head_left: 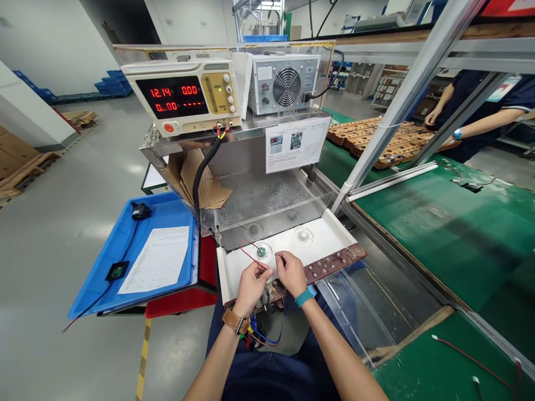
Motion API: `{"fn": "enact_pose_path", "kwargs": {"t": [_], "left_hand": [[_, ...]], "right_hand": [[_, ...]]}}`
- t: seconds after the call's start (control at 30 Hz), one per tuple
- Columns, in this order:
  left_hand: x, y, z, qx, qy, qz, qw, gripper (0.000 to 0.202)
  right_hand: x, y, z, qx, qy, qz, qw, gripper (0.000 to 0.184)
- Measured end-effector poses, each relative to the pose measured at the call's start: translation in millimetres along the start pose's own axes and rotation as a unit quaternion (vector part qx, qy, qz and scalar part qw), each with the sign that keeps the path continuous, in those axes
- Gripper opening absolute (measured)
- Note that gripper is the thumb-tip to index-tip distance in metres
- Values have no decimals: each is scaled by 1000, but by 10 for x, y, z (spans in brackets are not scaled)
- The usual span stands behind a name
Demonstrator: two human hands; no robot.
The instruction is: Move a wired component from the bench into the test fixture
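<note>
Two bare hands meet at lower centre of the frame, over a white tray [330, 236] fronting a steel test bench topped by a power supply [184, 97] reading 12.14. Left hand [249, 285] and right hand [290, 272] each have fingertips pinched shut on the thin red lead [249, 253] of a small round fan motor [261, 251] resting on the tray. Wiring-up appears under way; mating the lead to the clips beneath calls for fine, steady fingers.
</note>
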State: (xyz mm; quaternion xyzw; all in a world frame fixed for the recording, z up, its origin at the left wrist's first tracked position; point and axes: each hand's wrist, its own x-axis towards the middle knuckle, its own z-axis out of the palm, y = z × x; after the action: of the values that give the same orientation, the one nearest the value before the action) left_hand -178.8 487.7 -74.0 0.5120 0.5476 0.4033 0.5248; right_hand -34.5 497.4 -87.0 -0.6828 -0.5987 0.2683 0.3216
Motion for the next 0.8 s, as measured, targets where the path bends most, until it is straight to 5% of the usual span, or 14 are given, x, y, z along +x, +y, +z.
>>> {"fn": "enact_pose_path", "kwargs": {"t": [0.53,0.8], "left_hand": [[34,147,6,-50,-22,-40,998,43],[155,-64,59,79,-8,-47,996,55]], "right_hand": [[-13,15,6,36,15,-9,999,27],[-12,26,9,66,19,-8,998,27]]}}
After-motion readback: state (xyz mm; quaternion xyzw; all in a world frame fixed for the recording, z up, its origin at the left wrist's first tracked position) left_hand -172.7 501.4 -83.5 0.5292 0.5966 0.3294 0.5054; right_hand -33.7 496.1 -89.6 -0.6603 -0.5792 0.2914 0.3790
